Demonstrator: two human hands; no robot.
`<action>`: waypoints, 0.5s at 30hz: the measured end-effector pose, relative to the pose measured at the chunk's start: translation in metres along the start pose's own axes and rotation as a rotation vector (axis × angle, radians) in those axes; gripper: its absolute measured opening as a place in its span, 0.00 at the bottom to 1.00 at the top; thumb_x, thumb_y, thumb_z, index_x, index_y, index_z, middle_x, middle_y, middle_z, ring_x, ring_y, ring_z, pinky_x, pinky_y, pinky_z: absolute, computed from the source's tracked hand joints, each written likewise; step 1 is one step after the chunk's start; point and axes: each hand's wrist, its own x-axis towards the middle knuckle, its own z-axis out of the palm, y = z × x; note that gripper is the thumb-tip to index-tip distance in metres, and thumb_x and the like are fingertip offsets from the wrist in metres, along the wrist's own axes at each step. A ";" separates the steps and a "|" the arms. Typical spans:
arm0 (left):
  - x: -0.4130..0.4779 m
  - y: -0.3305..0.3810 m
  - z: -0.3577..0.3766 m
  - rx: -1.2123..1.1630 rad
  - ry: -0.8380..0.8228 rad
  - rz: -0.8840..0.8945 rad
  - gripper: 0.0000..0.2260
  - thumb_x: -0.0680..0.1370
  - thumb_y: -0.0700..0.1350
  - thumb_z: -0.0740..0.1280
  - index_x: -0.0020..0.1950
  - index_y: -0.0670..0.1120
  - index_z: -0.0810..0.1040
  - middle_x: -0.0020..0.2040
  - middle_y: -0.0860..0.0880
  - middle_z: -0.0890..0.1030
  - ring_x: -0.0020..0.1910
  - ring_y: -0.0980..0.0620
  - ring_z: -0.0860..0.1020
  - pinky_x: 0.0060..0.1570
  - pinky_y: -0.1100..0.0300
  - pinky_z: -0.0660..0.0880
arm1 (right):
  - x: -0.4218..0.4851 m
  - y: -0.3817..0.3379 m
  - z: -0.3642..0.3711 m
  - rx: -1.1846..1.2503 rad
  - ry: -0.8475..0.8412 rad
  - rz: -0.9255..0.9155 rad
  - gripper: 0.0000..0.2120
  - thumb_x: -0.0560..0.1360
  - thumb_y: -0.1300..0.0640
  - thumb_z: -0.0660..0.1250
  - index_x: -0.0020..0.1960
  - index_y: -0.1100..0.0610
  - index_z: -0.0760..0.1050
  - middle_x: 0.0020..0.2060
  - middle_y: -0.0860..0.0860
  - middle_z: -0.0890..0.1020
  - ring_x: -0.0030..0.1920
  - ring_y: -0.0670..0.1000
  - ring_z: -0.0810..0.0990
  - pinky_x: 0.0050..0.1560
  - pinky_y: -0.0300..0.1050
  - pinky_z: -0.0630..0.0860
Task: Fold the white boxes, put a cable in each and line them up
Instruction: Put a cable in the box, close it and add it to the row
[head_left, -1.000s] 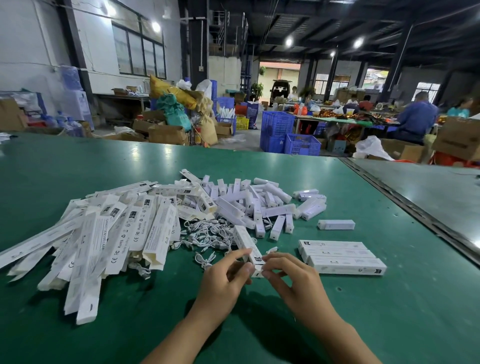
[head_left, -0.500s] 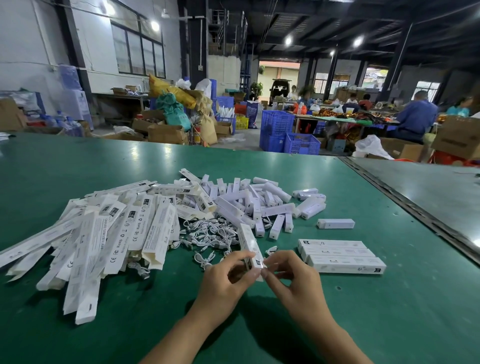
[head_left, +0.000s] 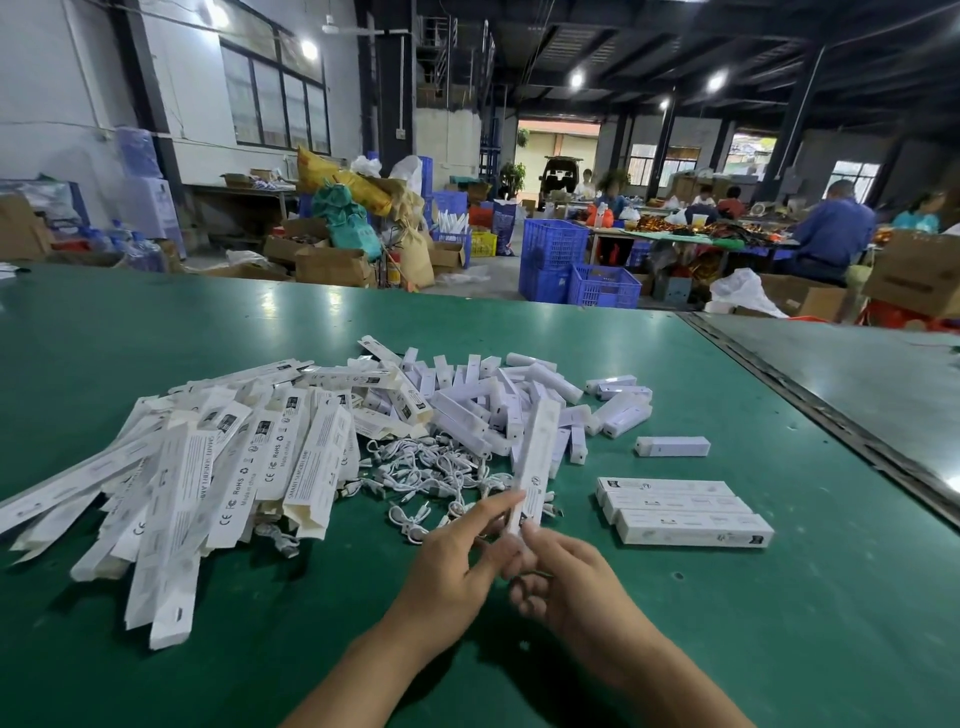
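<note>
white box (head_left: 536, 457) held between left hand (head_left: 457, 564) and right hand (head_left: 569, 579), above green table (head_left: 789, 634)

White boxes (head_left: 685, 512) w/ black print, green table (head_left: 779, 623), blue crates (head_left: 602, 286).

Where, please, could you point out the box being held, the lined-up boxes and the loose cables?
held box (head_left: 537, 457), head view, middle of its long face.
lined-up boxes (head_left: 678, 504), head view, top of the middle box.
loose cables (head_left: 431, 470), head view, centre of the tangle.
</note>
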 end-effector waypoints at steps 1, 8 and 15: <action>0.000 -0.001 0.000 -0.010 -0.006 -0.007 0.18 0.79 0.55 0.66 0.69 0.66 0.71 0.57 0.59 0.82 0.55 0.59 0.80 0.55 0.65 0.76 | 0.000 -0.002 -0.001 0.053 0.004 -0.021 0.21 0.74 0.49 0.68 0.54 0.67 0.78 0.37 0.57 0.80 0.32 0.51 0.78 0.33 0.40 0.77; 0.005 -0.009 0.002 -0.027 0.171 -0.107 0.20 0.79 0.43 0.69 0.62 0.66 0.69 0.57 0.59 0.78 0.53 0.64 0.77 0.46 0.73 0.73 | 0.003 -0.015 -0.011 0.267 0.502 -0.161 0.12 0.80 0.51 0.62 0.54 0.60 0.75 0.44 0.55 0.86 0.38 0.50 0.85 0.34 0.38 0.80; 0.013 -0.016 -0.005 -0.223 0.432 -0.282 0.17 0.78 0.36 0.68 0.59 0.56 0.71 0.54 0.51 0.80 0.45 0.57 0.78 0.47 0.59 0.76 | 0.000 -0.017 -0.021 0.465 0.669 0.008 0.12 0.83 0.52 0.59 0.59 0.60 0.66 0.44 0.63 0.79 0.42 0.60 0.81 0.39 0.47 0.77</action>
